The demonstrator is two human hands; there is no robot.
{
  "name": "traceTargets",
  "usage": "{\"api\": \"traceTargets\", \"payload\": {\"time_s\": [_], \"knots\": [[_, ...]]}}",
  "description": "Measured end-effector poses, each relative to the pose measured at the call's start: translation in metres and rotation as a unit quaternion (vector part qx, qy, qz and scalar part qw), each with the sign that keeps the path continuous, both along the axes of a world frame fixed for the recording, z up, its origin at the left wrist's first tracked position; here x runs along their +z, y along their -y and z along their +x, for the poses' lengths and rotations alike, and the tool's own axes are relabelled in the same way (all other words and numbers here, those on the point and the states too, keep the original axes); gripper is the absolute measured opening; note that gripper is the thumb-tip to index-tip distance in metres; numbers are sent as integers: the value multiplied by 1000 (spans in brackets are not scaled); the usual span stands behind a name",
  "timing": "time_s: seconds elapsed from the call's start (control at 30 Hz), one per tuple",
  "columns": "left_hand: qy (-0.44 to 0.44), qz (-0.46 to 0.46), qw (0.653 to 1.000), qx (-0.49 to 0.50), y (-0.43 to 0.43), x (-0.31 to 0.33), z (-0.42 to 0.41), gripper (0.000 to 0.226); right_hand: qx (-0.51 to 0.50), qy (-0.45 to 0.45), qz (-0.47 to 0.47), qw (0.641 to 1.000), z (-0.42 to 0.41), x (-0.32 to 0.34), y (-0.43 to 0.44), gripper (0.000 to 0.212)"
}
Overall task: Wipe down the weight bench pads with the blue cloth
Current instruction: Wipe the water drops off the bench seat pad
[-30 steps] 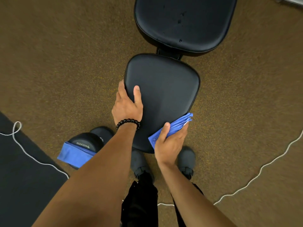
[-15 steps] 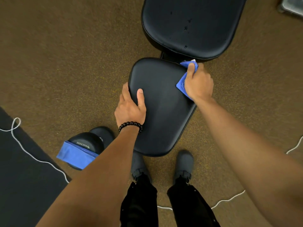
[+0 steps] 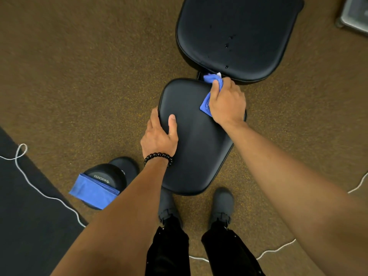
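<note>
The black seat pad (image 3: pixel 195 148) of the weight bench lies below me, with the larger black back pad (image 3: pixel 237 34) beyond it. Dark droplets dot the back pad. My right hand (image 3: pixel 227 102) presses the blue cloth (image 3: pixel 211 90) onto the seat pad's far right corner, close to the gap between the pads. The cloth is bunched under my palm, with its ends showing at the fingertips and at the left of the hand. My left hand (image 3: pixel 161 136) grips the seat pad's left edge, thumb on top. A black bead bracelet sits on that wrist.
A black dumbbell (image 3: pixel 107 178) with a second blue cloth (image 3: pixel 93 192) draped on it sits on the brown floor at lower left. A dark mat (image 3: pixel 23 212) and white cord (image 3: pixel 39 188) lie left. My shoes (image 3: pixel 222 204) stand below the seat. A grey object (image 3: pixel 354 14) sits top right.
My right hand carried the cloth from the seat pad's near right edge up to its far right corner, then a little farther toward the gap. The left hand kept its grip.
</note>
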State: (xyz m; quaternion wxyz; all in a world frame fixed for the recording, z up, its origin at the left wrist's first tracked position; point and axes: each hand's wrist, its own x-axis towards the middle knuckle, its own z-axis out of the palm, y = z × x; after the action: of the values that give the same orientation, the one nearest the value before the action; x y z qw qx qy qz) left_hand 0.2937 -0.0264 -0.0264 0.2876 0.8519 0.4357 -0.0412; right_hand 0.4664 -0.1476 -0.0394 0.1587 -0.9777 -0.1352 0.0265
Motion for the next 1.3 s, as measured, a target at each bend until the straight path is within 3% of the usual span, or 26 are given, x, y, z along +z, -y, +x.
{"api": "traceTargets", "payload": {"time_s": [0.3, 0.5, 0.67, 0.83, 1.13, 1.3], "knots": [[-2, 17, 1000, -2, 2, -3, 0, 66, -241, 6, 108, 964, -90, -3, 34, 51], [-4, 21, 1000, -5, 1, -3, 0, 65, -42, -47, 8, 998, -207, 7, 39, 54], [-2, 15, 1000, -3, 1, -2, 0, 66, 169, -78, -49, 981, -285, 11, 59, 60], [5, 15, 1000, 6, 0, -6, -1, 66, 224, -50, -83, 970, -228, 9, 59, 58], [-5, 22, 1000, 13, 1, -4, -2, 68, 122, -12, -85, 989, -57, 4, 20, 58], [-10, 25, 1000, 11, 1, -2, 0, 70, 42, -20, -20, 999, -35, 2, 24, 55]]}}
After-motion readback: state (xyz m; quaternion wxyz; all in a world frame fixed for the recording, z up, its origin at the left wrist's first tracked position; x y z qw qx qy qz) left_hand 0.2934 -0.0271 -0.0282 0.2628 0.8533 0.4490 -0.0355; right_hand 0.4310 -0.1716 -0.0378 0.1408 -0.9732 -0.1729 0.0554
